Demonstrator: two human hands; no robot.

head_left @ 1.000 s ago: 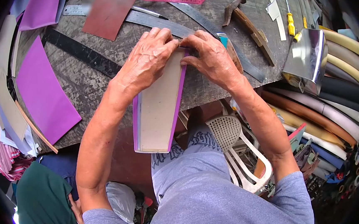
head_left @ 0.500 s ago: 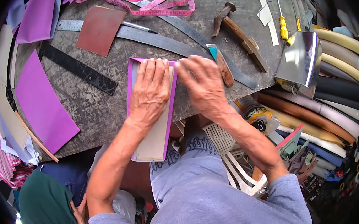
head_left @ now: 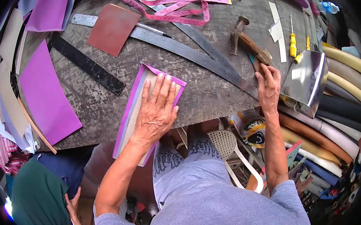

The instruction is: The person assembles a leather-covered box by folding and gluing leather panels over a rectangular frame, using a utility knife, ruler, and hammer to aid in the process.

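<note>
My left hand [head_left: 155, 110] lies flat, fingers stretched, on a long panel [head_left: 124, 120] with a beige face and folded purple edges. The panel slants across the table's front edge, its near end beyond the edge. At the right, my right hand [head_left: 269, 89] has its fingers closed on a wooden-handled knife [head_left: 256, 66] with a teal patch; most of the handle is hidden by the fingers. Right beside it lies a hammer [head_left: 238, 33], its handle partly behind the hand. A steel ruler [head_left: 197, 57] runs across the table just left of that hand.
On the worn table [head_left: 205, 106] lie a pink measuring tape [head_left: 182, 16], a brown square [head_left: 114, 29], a black strip [head_left: 87, 64], a purple sheet [head_left: 47, 96] and a yellow screwdriver [head_left: 293, 44]. A shiny metal box [head_left: 305, 76] and material rolls [head_left: 311, 132] are right. Another person's hand [head_left: 72, 203] is lower left.
My right hand has left the panel's upper edge, moved right and closed on the knife, which has shifted towards the hammer. The panel has tilted under my left hand. The view has shifted slightly.
</note>
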